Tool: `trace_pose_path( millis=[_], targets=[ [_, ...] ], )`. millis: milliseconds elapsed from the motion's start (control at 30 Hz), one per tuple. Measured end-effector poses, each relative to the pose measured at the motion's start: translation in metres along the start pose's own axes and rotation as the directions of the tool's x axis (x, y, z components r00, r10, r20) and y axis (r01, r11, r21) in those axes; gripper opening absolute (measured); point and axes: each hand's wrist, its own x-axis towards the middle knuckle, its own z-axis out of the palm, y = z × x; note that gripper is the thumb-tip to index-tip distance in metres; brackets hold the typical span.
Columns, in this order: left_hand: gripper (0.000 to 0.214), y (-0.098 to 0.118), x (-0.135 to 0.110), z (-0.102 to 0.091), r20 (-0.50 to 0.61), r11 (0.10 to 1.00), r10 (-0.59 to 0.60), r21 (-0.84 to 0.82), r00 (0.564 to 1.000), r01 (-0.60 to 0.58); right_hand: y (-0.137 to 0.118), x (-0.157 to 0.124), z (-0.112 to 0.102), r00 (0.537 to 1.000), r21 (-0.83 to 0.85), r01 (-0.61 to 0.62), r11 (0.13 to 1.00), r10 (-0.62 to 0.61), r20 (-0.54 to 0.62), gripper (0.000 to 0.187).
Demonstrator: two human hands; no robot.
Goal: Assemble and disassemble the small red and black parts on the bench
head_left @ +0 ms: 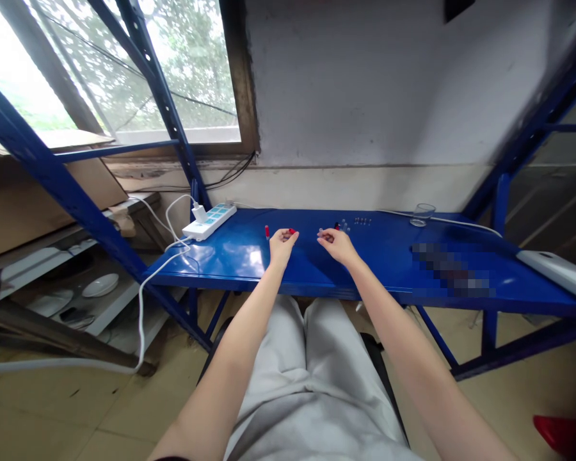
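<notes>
My left hand [282, 243] is closed, with its fingertips pinching a small red piece [292, 231]. Level with it, my right hand [336, 243] grips a small clear piece [320, 232] between thumb and fingers. The two hands are apart, just above the blue table [307, 256]. Left of my left hand stands a small red tube [267, 232] with a paler lower end. Beyond my right hand are several small clear tubes [344, 226] and a dark and red piece [336, 226], partly hidden. Tiny pieces [363, 221] stand in a row farther right.
A white power strip [209, 222] with a plug and cable lies at the table's left end. Toward the back right stands a clear glass [422, 216]. A blurred dark object [451, 269] lies in front of it, and a white device [559, 272] sits at the right edge.
</notes>
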Motion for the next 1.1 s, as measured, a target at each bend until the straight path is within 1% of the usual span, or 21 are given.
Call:
trace_pose_path(
  millis=[67, 133, 233, 300, 333, 400, 500, 633, 700, 833, 1000, 1100],
  targets=[
    [0.028, -0.001, -0.001, 0.004, 0.049, 0.999, 0.017, 0.049, 0.999, -0.019, 0.008, 0.001, -0.016, 0.998, -0.043, -0.028, 0.999, 0.030, 0.050, 0.019],
    [0.027, 0.000, -0.003, 0.011, 0.145, 0.989, 0.053, 0.131, 0.988, -0.072, 0.017, 0.002, -0.033, 0.995, -0.077, -0.065, 0.995, 0.070, 0.065, 0.016],
    [0.023, 0.004, -0.007, 0.026, 0.311, 0.941, 0.117, 0.269, 0.943, -0.205, 0.027, 0.001, -0.052, 0.985, -0.132, -0.140, 0.981, 0.152, 0.083, 0.017],
    [0.021, 0.007, -0.009, 0.038, 0.406, 0.897, 0.119, 0.346, 0.906, -0.273, 0.032, 0.001, -0.059, 0.974, -0.158, -0.211, 0.965, 0.222, 0.052, 0.018],
    [0.020, 0.009, -0.010, 0.045, 0.435, 0.876, 0.103, 0.386, 0.894, -0.288, 0.034, 0.001, -0.061, 0.968, -0.173, -0.239, 0.955, 0.248, 0.032, 0.017],
    [0.018, 0.010, -0.010, 0.058, 0.436, 0.840, 0.048, 0.469, 0.899, -0.272, 0.037, 0.000, -0.061, 0.958, -0.216, -0.282, 0.935, 0.288, -0.006, 0.016],
    [0.017, 0.011, -0.009, 0.075, 0.397, 0.808, -0.047, 0.554, 0.916, -0.199, 0.042, -0.001, -0.057, 0.941, -0.304, -0.333, 0.893, 0.334, -0.052, 0.014],
    [0.018, 0.011, -0.006, 0.089, 0.355, 0.779, -0.142, 0.616, 0.924, -0.117, 0.045, -0.002, -0.053, 0.921, -0.393, -0.384, 0.836, 0.375, -0.103, 0.016],
    [0.017, 0.012, -0.005, 0.094, 0.344, 0.759, -0.152, 0.641, 0.927, -0.114, 0.046, -0.004, -0.051, 0.917, -0.419, -0.395, 0.818, 0.376, -0.132, 0.018],
    [0.014, 0.011, -0.002, 0.101, 0.355, 0.718, -0.139, 0.679, 0.925, -0.153, 0.048, -0.007, -0.046, 0.914, -0.428, -0.407, 0.807, 0.364, -0.181, 0.021],
    [0.014, 0.004, -0.002, 0.105, 0.364, 0.689, -0.111, 0.698, 0.925, -0.192, 0.054, -0.009, -0.043, 0.932, -0.450, -0.362, 0.816, 0.320, -0.170, 0.021],
    [0.014, 0.001, -0.003, 0.108, 0.360, 0.679, -0.089, 0.704, 0.929, -0.208, 0.057, -0.009, -0.042, 0.936, -0.458, -0.353, 0.816, 0.311, -0.168, 0.020]
  ],
)
